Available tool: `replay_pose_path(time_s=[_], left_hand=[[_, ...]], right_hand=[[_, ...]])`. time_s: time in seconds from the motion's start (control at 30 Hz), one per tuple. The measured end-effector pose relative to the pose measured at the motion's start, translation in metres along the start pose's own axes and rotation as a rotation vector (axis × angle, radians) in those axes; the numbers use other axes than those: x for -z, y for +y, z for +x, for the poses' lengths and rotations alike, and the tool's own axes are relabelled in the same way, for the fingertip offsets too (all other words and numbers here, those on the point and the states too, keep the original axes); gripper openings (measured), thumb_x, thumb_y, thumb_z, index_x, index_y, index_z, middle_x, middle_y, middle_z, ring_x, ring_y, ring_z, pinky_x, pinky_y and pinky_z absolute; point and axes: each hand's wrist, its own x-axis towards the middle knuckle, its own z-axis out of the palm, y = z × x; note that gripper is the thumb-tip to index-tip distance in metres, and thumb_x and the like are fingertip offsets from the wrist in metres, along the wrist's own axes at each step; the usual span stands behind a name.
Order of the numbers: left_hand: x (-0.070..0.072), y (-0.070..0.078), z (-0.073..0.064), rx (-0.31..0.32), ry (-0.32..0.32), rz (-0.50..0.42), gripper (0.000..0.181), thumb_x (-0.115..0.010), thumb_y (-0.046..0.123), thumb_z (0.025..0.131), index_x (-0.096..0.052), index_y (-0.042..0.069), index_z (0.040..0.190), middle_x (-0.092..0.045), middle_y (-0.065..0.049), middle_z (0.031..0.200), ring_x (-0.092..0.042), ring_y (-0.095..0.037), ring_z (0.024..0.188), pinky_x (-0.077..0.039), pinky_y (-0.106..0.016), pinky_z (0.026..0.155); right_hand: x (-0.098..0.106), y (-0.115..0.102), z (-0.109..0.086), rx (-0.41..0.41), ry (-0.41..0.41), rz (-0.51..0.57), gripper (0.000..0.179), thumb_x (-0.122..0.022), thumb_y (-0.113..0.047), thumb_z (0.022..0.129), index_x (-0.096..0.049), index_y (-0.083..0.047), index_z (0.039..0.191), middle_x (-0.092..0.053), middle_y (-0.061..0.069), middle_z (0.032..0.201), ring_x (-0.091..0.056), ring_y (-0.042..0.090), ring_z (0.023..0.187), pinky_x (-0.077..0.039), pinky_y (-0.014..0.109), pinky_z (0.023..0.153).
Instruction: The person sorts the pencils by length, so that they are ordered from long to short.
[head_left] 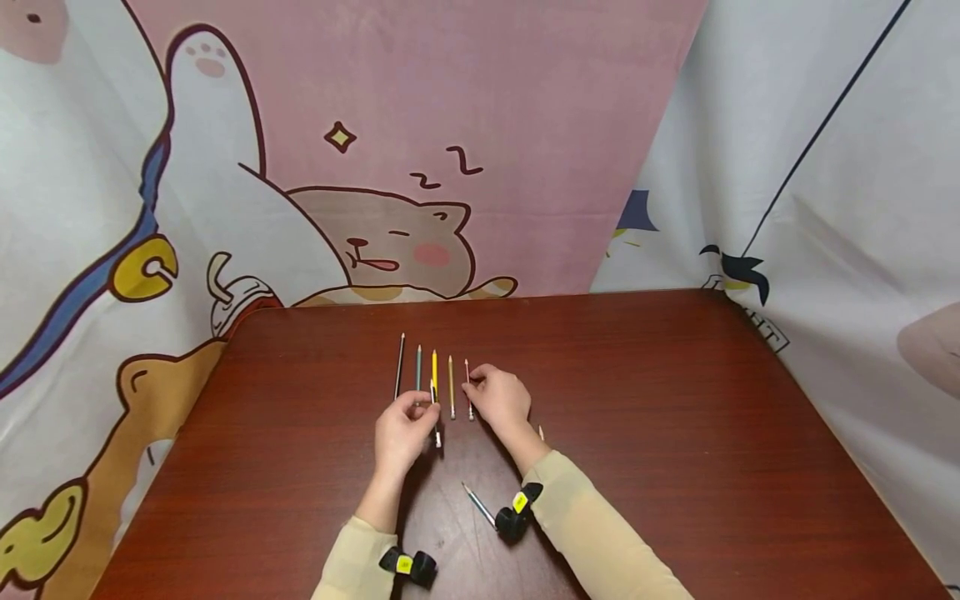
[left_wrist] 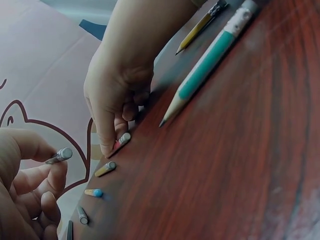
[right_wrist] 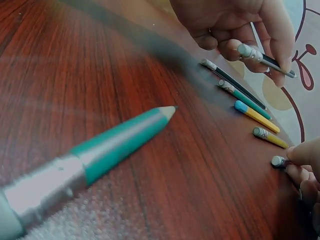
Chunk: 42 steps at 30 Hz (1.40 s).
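My left hand [head_left: 403,432] pinches a black pencil [right_wrist: 270,62] with a pale eraser, raised over the table beside the row. Thumb and fingertips of my right hand [head_left: 504,398] grip a red pencil [head_left: 467,372] at the row's right end. Leftward from it lie a dull yellow pencil [head_left: 452,383], a bright yellow pencil [head_left: 434,362] with a blue eraser, a teal pencil [head_left: 419,365] and another black pencil [head_left: 400,363], side by side, points away from me. The left hand partly covers the lower ends of the row's left pencils in the head view.
Nearer to me, a loose green pencil [head_left: 477,503] lies slantwise on the brown table [head_left: 300,483], partly behind the right wrist camera. Another yellow pencil [left_wrist: 195,33] is mostly hidden by my right forearm. A printed cloth [head_left: 525,150] hangs behind the table's far edge.
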Motion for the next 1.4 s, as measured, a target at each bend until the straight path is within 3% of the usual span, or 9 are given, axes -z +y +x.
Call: replay_pose_path(time_s=[0.6, 0.8, 1.1, 1.4], left_hand=[[-0.007, 0.005, 0.005, -0.046, -0.012, 0.023, 0.018, -0.076, 0.014, 0.081, -0.075, 0.005, 0.096, -0.069, -0.003, 0.071, -0.059, -0.011, 0.06, -0.047, -0.032, 0.059], [-0.012, 0.007, 0.007, -0.052, -0.016, 0.039, 0.019, -0.077, 0.015, 0.079, -0.077, 0.006, 0.096, -0.069, -0.003, 0.071, -0.06, -0.011, 0.06, -0.047, -0.031, 0.057], [-0.02, 0.009, 0.01, -0.072, -0.031, 0.064, 0.019, -0.076, 0.018, 0.08, -0.077, 0.007, 0.095, -0.071, 0.0, 0.073, -0.063, -0.01, 0.063, -0.048, -0.031, 0.06], [-0.027, 0.015, 0.01, -0.083, -0.032, 0.096, 0.021, -0.077, 0.021, 0.079, -0.077, 0.009, 0.096, -0.069, 0.001, 0.071, -0.063, -0.014, 0.064, -0.047, -0.034, 0.061]], right_hand=[[0.012, 0.005, -0.01, 0.048, 0.024, 0.148, 0.019, -0.076, -0.029, 0.085, -0.076, -0.016, 0.098, -0.072, -0.005, 0.078, -0.068, 0.014, 0.074, -0.05, 0.037, 0.064], [0.019, 0.01, -0.015, 0.103, -0.006, 0.202, 0.018, -0.075, -0.023, 0.086, -0.075, -0.012, 0.1, -0.073, -0.003, 0.08, -0.07, 0.016, 0.076, -0.052, 0.037, 0.068], [0.036, 0.02, -0.021, 0.08, -0.077, 0.236, 0.021, -0.075, -0.021, 0.086, -0.075, -0.012, 0.106, -0.074, -0.001, 0.087, -0.07, 0.017, 0.081, -0.053, 0.039, 0.074], [0.05, 0.034, -0.029, 0.108, -0.073, 0.327, 0.025, -0.076, -0.015, 0.085, -0.074, -0.007, 0.108, -0.075, 0.003, 0.088, -0.071, 0.021, 0.081, -0.054, 0.04, 0.077]])
